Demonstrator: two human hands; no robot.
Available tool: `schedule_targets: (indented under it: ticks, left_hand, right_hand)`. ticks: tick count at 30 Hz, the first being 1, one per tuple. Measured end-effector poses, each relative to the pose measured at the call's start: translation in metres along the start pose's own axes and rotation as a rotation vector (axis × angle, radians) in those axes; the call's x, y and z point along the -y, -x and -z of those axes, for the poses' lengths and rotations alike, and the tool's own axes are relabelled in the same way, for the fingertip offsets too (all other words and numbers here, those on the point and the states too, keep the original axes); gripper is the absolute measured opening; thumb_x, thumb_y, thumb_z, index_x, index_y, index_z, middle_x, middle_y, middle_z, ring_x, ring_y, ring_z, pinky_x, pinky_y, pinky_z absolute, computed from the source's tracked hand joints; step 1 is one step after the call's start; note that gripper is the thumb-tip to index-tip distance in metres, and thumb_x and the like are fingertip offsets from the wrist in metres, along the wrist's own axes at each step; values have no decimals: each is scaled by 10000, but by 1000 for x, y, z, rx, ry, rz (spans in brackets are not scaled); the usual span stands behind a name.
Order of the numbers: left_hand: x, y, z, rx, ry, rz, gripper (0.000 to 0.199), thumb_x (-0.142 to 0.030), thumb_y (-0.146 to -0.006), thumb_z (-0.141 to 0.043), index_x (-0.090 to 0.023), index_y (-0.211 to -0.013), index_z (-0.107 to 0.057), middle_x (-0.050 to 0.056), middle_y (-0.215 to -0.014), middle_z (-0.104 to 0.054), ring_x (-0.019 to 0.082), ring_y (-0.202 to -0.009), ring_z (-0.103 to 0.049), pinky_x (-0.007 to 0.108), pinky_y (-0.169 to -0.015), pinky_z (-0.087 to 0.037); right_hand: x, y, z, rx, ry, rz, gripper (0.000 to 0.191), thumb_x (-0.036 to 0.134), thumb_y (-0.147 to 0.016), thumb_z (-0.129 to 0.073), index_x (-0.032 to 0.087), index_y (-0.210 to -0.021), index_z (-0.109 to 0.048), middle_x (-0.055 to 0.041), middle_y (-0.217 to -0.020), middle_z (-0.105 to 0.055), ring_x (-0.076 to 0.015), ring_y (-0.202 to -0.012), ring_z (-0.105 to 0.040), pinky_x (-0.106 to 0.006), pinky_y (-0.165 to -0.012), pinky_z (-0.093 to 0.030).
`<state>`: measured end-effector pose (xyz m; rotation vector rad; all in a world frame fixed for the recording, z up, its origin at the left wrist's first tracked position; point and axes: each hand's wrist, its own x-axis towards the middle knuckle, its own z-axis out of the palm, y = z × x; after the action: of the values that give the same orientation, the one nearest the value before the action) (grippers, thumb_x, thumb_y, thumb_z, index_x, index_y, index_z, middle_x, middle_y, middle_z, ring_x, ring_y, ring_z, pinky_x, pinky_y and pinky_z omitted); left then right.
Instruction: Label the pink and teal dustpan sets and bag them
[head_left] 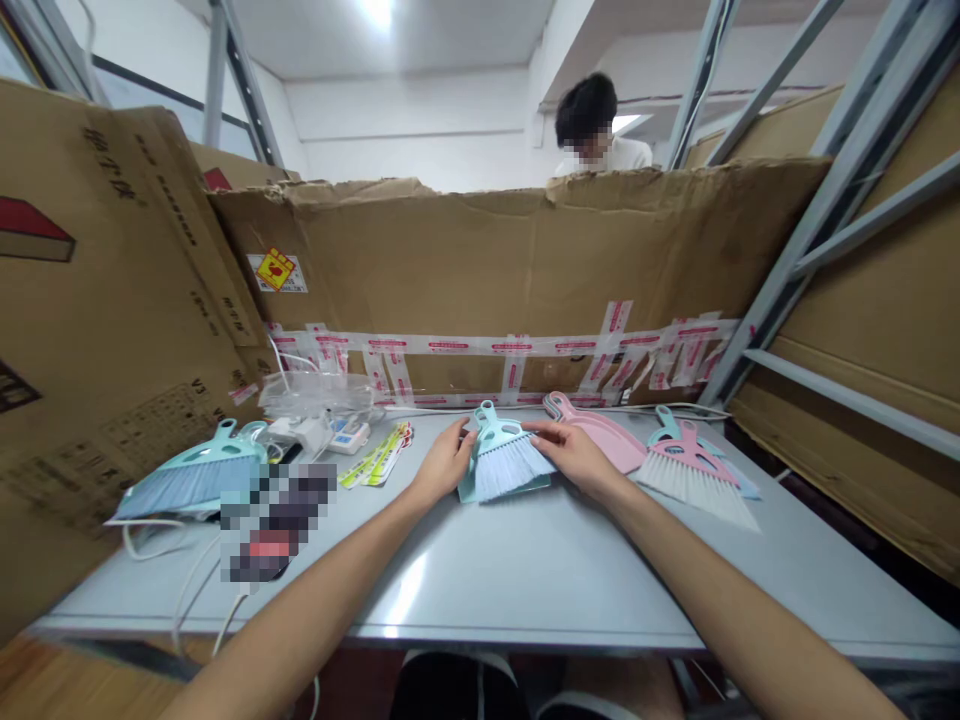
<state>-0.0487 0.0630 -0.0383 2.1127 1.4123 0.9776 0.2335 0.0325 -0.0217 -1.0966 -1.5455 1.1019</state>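
Observation:
My left hand (450, 462) has its fingers against the neck of a mint-green hand brush (510, 465) with pale blue bristles. That brush lies on a mint dustpan (504, 489) on the grey table (420, 590). My right hand (571, 452) rests its fingertips on the brush's upper right edge, and whether it grips is unclear. Just right of that hand lies a pink dustpan (604, 438). Beyond it, a pink brush with white bristles (694, 478) lies over a teal dustpan (679, 432). A second mint brush (196, 478) lies at the table's left.
A clear plastic bag (315, 395), a small white electrical device (349, 436) and printed label strips (375, 456) lie left of my hands. A pixelated object (276, 520) and white cables sit nearby. Taped cardboard (510, 270) walls the table's far side, with a person (596, 130) behind it.

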Motion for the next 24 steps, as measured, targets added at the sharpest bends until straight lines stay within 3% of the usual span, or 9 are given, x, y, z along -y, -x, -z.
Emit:
schedule_targets:
  ticks: [3, 7, 8, 10, 12, 13, 19, 24]
  left_hand:
    - [-1, 2, -2, 18, -7, 9, 612, -523, -1090, -521, -158, -1577, -589, 191, -1417, -756, 346, -1316, -709, 473, -1157, -520]
    - [3, 2, -6, 3, -14, -36, 622, -485, -1022, -647, -173, -1558, -606, 193, -1390, -766, 366, -1283, -716, 504, -1139, -524]
    - [4, 2, -6, -2, -4, -34, 610, -470, -1017, -654, -175, -1549, -613, 191, -1374, -771, 364, -1270, -720, 503, -1131, -526]
    - [6, 1, -6, -15, 26, -13, 586, -423, -1003, -669, -179, -1533, -622, 184, -1327, -785, 358, -1225, -733, 498, -1100, -537]
    - [7, 1, -5, -39, 80, 17, 553, -379, -987, -684, -191, -1505, -638, 165, -1260, -801, 343, -1151, -750, 485, -1053, -552]
    - [7, 0, -5, -56, 115, 28, 529, -367, -980, -693, -199, -1480, -654, 155, -1235, -804, 333, -1114, -754, 476, -1030, -559]
    - [1, -2, -4, -180, 354, 10, 468, -448, -974, -718, -207, -1376, -716, 149, -1325, -760, 310, -1125, -737, 440, -985, -563]
    - [-13, 0, -3, -125, 614, 91, 638, -556, -846, -875, -191, -1354, -751, 148, -1376, -772, 343, -1275, -704, 445, -1090, -529]
  right_hand:
    - [0, 3, -4, 95, 20, -17, 590, 525, -896, -827, 183, -1375, -790, -75, -1007, -797, -225, -832, -709, -368, -746, -626]
    - [4, 9, -7, 166, 155, -39, 704, 534, -964, -761, 200, -1575, -659, -64, -961, -790, -201, -626, -691, -358, -594, -631]
    - [6, 11, -8, 155, 219, -4, 686, 509, -972, -757, 197, -1575, -661, -81, -998, -810, -219, -663, -725, -373, -644, -649]
    - [9, 12, -10, 105, 343, 102, 604, 448, -977, -758, 197, -1524, -710, -132, -1184, -835, -293, -913, -802, -426, -853, -668]
    - [11, 13, -12, 58, 429, 192, 528, 404, -980, -748, 210, -1471, -748, -153, -1384, -792, -344, -1153, -780, -470, -1023, -623]
    - [11, 13, -12, 46, 460, 216, 513, 391, -987, -735, 219, -1470, -747, -150, -1419, -780, -344, -1179, -771, -477, -1042, -610]
    - [7, 11, -12, -25, 541, 302, 506, 357, -1010, -700, 224, -1499, -708, -110, -1230, -838, -281, -993, -775, -432, -922, -612]
    - [7, 12, -14, -63, 544, 390, 456, 367, -1018, -710, 247, -1456, -741, -109, -1250, -840, -286, -1020, -781, -442, -974, -611]
